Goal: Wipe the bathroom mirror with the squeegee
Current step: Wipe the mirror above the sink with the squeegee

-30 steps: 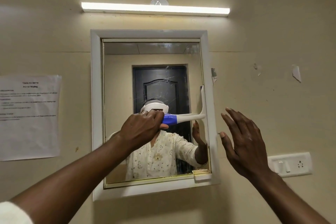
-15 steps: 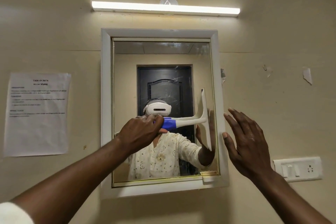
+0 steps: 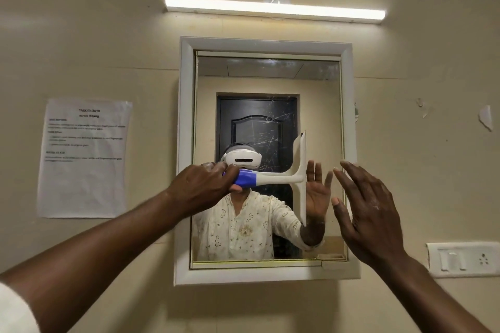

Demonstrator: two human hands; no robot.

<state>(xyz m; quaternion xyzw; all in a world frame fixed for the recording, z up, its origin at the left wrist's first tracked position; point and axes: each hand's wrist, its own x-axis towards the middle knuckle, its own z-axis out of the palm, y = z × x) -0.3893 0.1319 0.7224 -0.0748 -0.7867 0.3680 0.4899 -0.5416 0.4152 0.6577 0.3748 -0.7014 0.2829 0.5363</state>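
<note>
On the mirror [image 3: 267, 84], squeegee [image 3: 299, 178] handle in left hand [image 3: 205, 184] fingers

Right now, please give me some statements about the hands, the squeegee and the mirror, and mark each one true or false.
1. The left hand grips the blue handle of the squeegee. True.
2. The squeegee blade stands horizontal. False: it stands vertical, on the right part of the mirror.
3. The right hand holds a cloth. False: it is open and holds nothing.
4. A printed paper hangs on the wall left of the mirror. True.
5. The tube light above the mirror is off. False: it is lit.
</note>
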